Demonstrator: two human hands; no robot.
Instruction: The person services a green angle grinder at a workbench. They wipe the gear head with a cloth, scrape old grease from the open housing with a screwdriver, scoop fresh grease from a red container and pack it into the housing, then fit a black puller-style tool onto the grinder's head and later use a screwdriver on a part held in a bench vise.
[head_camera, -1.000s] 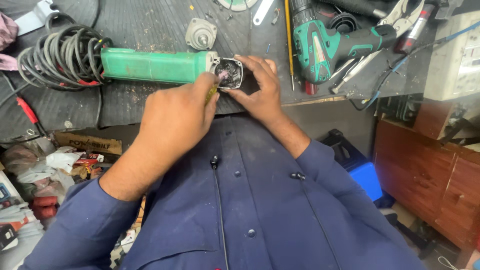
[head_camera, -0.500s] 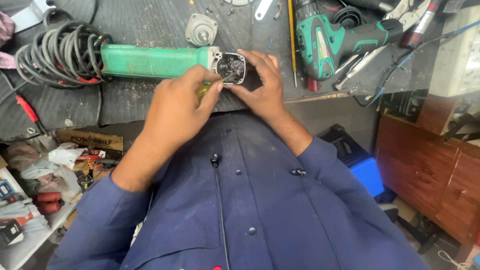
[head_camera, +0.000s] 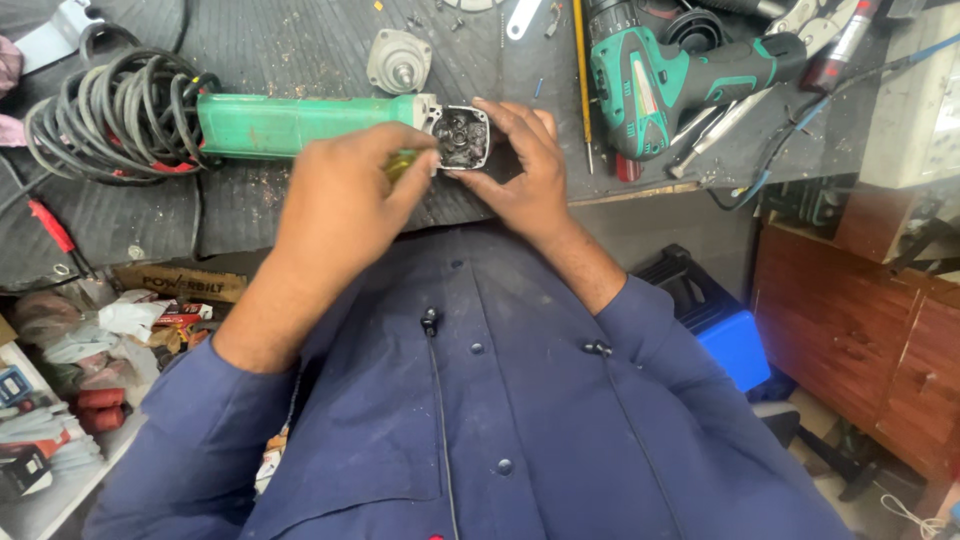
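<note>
I have the green angle grinder (head_camera: 300, 122) lying flat on the dark ribbed bench mat (head_camera: 260, 40), its long body pointing toward 9 o'clock and its open gear end (head_camera: 462, 137) toward 3 o'clock, just above my chest. The head is off, so the housing mouth shows dark, greasy metal inside a pale grey rim. My left hand (head_camera: 345, 195) is clenched around a small tool with a yellow-green handle (head_camera: 401, 163), its tip at the open end. My right hand (head_camera: 525, 170) cups that end from the 3 o'clock side, fingers curled around the housing.

The grinder's black cord (head_camera: 110, 110) lies coiled at 9 o'clock. The detached grey gear head (head_camera: 399, 62) sits at 12 o'clock, just beyond the body. A teal and black cordless drill (head_camera: 670, 80) lies at 2 o'clock.

Below the bench at 8 o'clock, a flat brown cardboard box (head_camera: 180, 283) with dark lettering lies on its side, with red and white packets (head_camera: 100, 400) piled beneath it. A blue box (head_camera: 740, 345) stands at 4 o'clock.
</note>
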